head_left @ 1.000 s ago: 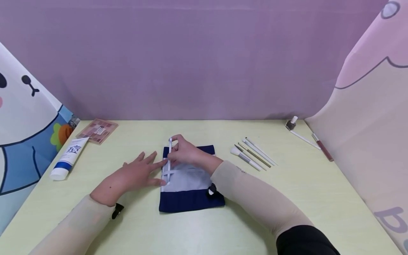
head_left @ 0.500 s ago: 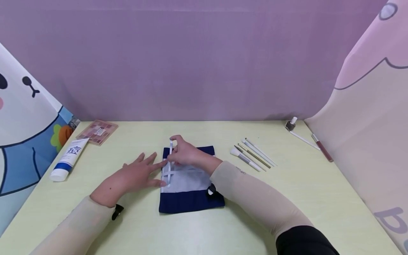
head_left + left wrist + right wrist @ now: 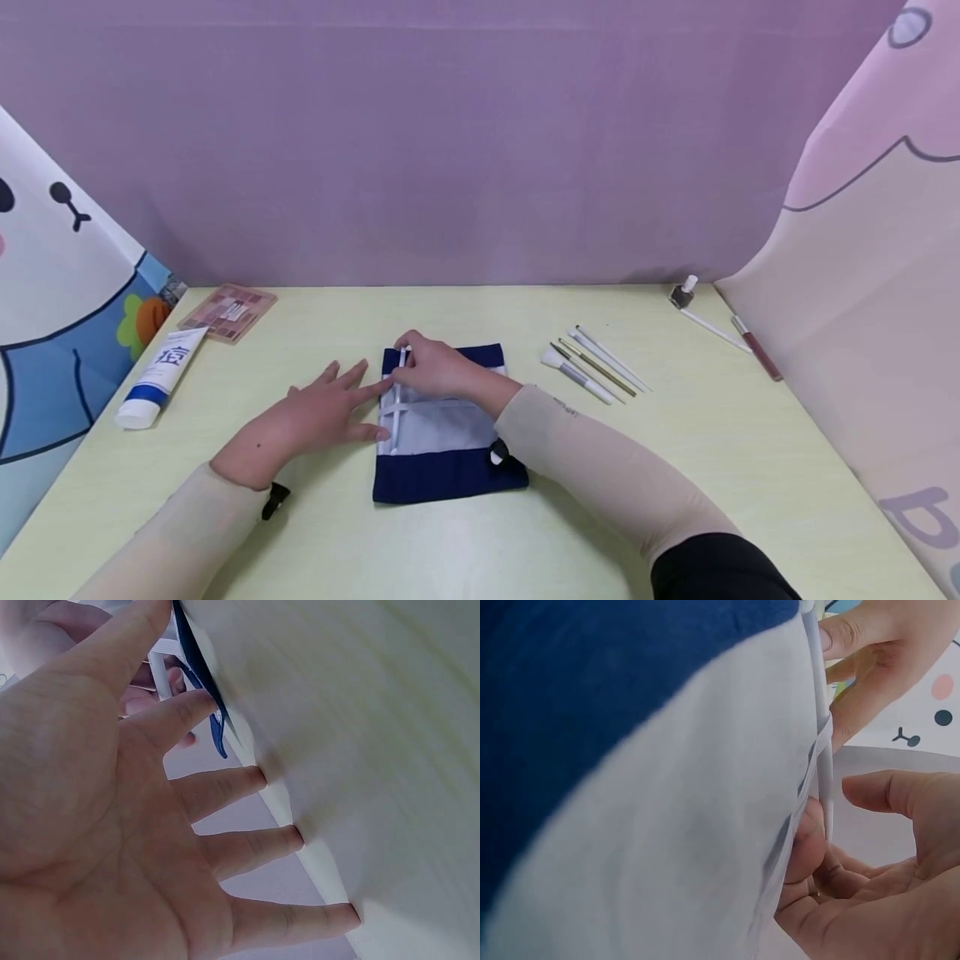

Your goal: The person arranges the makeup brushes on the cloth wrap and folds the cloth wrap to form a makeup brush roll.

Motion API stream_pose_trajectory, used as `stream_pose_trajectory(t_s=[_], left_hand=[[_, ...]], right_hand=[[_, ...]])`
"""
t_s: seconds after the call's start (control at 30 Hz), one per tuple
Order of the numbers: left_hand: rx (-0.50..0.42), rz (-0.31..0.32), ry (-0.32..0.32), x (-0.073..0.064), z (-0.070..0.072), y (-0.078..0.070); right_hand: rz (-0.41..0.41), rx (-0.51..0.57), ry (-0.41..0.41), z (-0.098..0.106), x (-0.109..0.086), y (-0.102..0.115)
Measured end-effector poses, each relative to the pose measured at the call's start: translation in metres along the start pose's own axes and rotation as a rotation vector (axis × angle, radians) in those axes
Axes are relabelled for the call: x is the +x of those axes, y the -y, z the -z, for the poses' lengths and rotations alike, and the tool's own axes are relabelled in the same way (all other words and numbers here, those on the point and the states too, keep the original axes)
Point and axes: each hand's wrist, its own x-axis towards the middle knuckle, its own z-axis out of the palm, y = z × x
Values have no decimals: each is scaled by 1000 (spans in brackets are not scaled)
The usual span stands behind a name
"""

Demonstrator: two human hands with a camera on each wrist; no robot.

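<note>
A navy and pale grey cloth roll (image 3: 450,479) lies flat in the middle of the table. Along its left edge runs a slim white stick (image 3: 397,417), like a makeup brush handle, under a narrow elastic band (image 3: 405,406). My right hand (image 3: 438,368) holds the stick's far end with curled fingers. In the right wrist view the thumb (image 3: 877,791) stands a little off the stick (image 3: 824,772). My left hand (image 3: 318,412) is spread, index finger and thumb touching the roll's left edge. Its other fingertips rest on the table in the left wrist view.
Several makeup brushes (image 3: 596,367) lie right of the roll. A white tube (image 3: 167,375) and a pink palette (image 3: 231,311) are at the left. A small dark bottle (image 3: 682,295), a white stick (image 3: 716,331) and a dark red tube (image 3: 763,354) lie far right.
The white stick has slid toward me under the band, its near end now by the navy strip. My right hand has come slightly nearer with it. The left hand stays put.
</note>
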Motion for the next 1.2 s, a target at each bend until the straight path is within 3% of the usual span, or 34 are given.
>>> stream_pose_trajectory(t_s=[0.67, 0.9, 1.03, 1.2], left_hand=[[10, -13, -20, -1, -2, 2], [7, -16, -13, -3, -2, 2], [8, -19, -14, -2, -2, 2], [11, -18, -10, -1, -2, 2]], right_hand=[[79, -129, 27, -7, -5, 3], [142, -251, 10, -10, -14, 4], [138, -307, 13, -9, -18, 4], [97, -244, 36, 1, -25, 3]])
